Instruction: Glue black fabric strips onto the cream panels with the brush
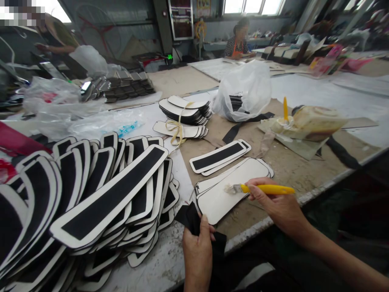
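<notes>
Pinching a black strip point(192, 217), the left hand point(199, 243) sits at the near end of a white panel point(223, 205); the right hand point(275, 205) grips a yellow brush point(273, 189), bristles touching that panel. Beyond lie two black-centred pieces point(220, 157), then a plastic bag point(255, 87).

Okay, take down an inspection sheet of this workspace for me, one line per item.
Surface: table, smudged near the front; brown covering over part of it.
Job's things: stacked white panels; yellow-handled brush, its bristles at the top panel; large pile of black-and-white pieces at left.
Clutter: translucent bag; stained container.
Hands: right hand grips the brush; left hand at the panels' near-left corner, against black material, grip unclear.
Cables: pale curved line, far left, too blurred to identify.
Surroundings: person in orange garment beyond; another person, upper left.
</notes>
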The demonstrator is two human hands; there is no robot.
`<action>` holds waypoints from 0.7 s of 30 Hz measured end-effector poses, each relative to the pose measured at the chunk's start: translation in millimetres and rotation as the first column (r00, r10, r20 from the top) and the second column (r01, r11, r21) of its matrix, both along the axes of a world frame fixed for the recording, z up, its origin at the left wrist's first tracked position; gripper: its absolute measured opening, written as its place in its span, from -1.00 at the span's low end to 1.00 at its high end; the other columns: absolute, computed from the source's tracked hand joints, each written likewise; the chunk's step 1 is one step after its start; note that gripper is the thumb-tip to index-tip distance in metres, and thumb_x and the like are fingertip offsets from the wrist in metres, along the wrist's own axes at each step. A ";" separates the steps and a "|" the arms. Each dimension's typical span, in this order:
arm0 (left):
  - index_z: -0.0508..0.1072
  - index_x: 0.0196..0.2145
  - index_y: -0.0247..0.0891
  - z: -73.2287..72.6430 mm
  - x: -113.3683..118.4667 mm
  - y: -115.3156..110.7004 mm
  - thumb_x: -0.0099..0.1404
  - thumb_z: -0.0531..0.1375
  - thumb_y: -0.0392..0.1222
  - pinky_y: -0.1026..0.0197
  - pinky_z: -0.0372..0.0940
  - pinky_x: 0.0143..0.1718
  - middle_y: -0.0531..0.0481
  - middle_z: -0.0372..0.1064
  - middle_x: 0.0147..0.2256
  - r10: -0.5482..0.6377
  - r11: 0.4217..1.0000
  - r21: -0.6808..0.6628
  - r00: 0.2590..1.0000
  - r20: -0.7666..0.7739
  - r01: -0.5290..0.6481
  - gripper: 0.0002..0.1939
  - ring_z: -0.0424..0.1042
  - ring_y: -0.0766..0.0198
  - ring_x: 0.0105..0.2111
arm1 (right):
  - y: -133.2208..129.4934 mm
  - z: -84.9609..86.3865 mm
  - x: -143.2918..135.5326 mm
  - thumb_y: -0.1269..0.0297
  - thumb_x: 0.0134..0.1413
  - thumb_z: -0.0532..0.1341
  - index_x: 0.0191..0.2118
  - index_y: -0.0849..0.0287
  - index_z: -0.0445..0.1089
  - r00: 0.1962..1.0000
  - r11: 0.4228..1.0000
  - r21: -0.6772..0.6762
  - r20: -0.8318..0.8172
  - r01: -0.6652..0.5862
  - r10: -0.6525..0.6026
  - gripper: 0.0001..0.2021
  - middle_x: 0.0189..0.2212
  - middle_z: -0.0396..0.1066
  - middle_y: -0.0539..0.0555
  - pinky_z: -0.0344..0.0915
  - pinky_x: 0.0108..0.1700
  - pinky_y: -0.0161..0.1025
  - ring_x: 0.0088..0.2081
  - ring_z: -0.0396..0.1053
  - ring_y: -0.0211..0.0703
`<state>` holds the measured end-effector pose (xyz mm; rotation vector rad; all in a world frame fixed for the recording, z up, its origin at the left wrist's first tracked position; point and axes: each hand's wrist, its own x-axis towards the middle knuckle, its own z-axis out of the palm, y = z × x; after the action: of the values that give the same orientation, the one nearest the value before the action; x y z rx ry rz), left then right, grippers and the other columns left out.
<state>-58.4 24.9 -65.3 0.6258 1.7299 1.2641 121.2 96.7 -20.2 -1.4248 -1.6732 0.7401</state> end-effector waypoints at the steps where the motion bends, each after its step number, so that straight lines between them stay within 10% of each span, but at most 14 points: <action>1: 0.33 -0.35 -0.28 -0.4 0.0 0.6 0.11 0.19 0.12 0.26 0.21 -0.55 0.07 0.34 -0.63 0.002 1.000 -0.002 1.000 0.007 -0.002 -0.63 0.28 0.30 -0.64 | 5.4 -1.2 11.1 0.15 0.12 0.15 -0.32 0.15 0.40 0.997 0.997 0.072 0.074 0.027 -0.033 -0.81 -0.33 0.44 0.10 0.37 -0.23 -0.19 -0.32 0.43 -0.12; 9: 0.32 -0.34 -0.28 2.1 -2.1 7.2 0.08 0.21 0.12 0.26 0.20 -0.56 0.07 0.34 -0.64 0.002 0.999 -0.052 1.000 -0.009 -0.002 -0.61 0.28 0.29 -0.64 | 18.2 3.0 48.5 0.37 0.12 0.16 -0.22 0.15 0.37 0.958 0.904 0.415 0.287 -0.101 -0.025 -0.89 -0.29 0.42 0.12 0.31 -0.04 -0.12 -0.18 0.39 -0.08; 15: 0.32 -0.41 -0.26 6.1 -0.6 7.9 0.04 0.21 0.13 0.21 0.19 -0.54 0.07 0.32 -0.66 -0.013 0.999 -0.041 0.998 -0.060 0.011 -0.62 0.28 0.26 -0.65 | -25.0 2.6 -13.1 0.44 0.14 0.12 -0.24 0.16 0.35 0.951 0.919 0.249 0.028 -0.305 0.308 -0.89 -0.33 0.42 0.08 0.36 -0.15 -0.26 -0.23 0.40 -0.19; 21: 0.35 -0.38 -0.27 2.4 -0.2 6.0 0.02 0.22 0.16 0.18 0.18 -0.52 0.07 0.34 -0.65 0.024 0.996 -0.083 0.997 -0.068 -0.029 -0.59 0.28 0.23 -0.64 | -7.2 3.5 9.3 0.25 0.17 0.12 -0.34 0.17 0.38 0.992 0.994 0.037 -0.064 -0.107 0.109 -0.85 -0.38 0.42 0.07 0.38 -0.25 -0.26 -0.33 0.41 -0.19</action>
<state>-58.6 30.9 -62.9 0.6045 1.8422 1.1940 130.5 89.5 -16.7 -1.2814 -1.7142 0.8068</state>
